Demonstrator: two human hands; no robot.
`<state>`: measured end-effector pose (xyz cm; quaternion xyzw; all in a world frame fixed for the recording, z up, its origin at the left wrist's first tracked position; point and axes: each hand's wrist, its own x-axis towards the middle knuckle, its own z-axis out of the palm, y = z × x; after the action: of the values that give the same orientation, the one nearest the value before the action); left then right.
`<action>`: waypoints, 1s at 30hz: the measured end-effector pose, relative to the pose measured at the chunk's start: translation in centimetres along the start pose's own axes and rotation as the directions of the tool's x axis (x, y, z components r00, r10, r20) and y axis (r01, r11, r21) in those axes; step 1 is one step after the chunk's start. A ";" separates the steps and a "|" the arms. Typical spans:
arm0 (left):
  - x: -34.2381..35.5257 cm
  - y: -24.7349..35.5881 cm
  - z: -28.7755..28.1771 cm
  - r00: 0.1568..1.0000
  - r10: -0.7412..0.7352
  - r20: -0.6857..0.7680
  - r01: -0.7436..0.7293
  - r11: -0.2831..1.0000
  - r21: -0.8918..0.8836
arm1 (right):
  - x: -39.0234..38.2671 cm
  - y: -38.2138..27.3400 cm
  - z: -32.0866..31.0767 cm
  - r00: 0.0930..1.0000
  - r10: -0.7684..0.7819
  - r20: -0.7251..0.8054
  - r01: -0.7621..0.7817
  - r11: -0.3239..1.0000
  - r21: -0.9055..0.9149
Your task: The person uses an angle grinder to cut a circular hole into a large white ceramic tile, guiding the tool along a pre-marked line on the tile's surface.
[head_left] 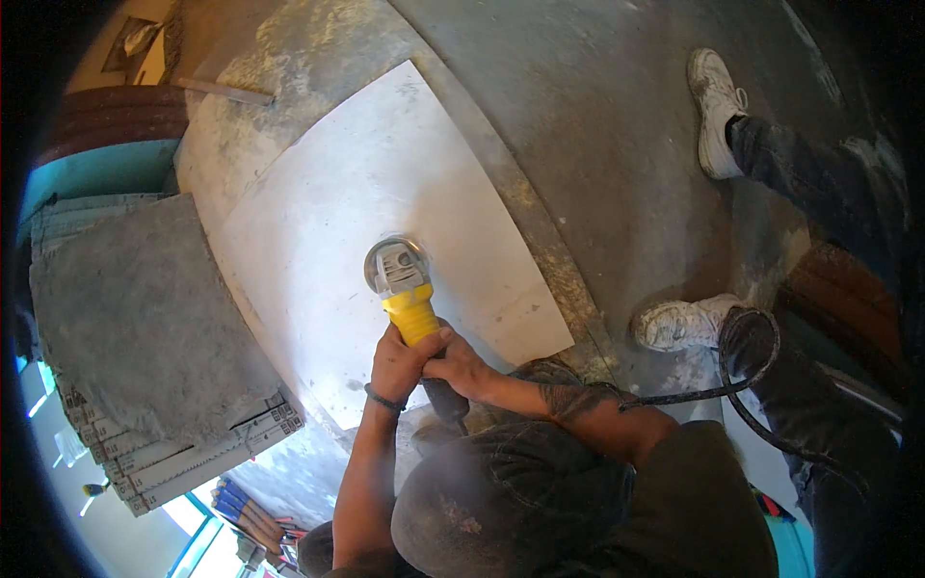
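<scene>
A yellow and black angle grinder (411,310) with a grey metal head is held over a large white panel (337,193), which looks like a tile. Its round disc area faces the panel; whether it touches cannot be told. My left hand (396,370), with a dark band at the wrist, is closed round the grinder's body. Beside it, my right hand (461,366) is closed on the same body, its thumb close to the left hand. The grinder's dark rear end shows below the hands. Pale haze or glare lies over the panel.
A stack of flat cartons (207,453) with a dusty grey sheet (145,308) on top stands left. Another person's white shoes (718,116) are on the right, near a looped black cable (761,371). A wooden strip (226,91) lies behind the panel. Dark fabric (482,511) fills the lower middle.
</scene>
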<state>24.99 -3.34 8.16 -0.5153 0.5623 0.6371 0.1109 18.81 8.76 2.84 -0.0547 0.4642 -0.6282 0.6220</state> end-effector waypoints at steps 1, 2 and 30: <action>0.0 0.0 0.0 1.000 -0.002 0.000 0.002 1.000 0.001 | 0.0 0.1 0.0 1.000 0.000 -0.001 0.000 1.000 -0.006; -0.1 -0.1 0.0 1.000 0.009 0.003 -0.009 1.000 -0.008 | 0.1 0.1 0.0 1.000 0.000 -0.002 0.000 1.000 -0.012; 0.5 -1.0 1.1 0.999 0.012 -0.052 -0.013 1.000 -0.010 | 0.2 0.4 -1.6 0.998 0.053 0.021 -0.050 0.992 -0.119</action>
<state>24.86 -2.31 6.96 -0.5288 0.5650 0.6271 0.0897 18.02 9.48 1.60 -0.0871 0.4942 -0.5827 0.6392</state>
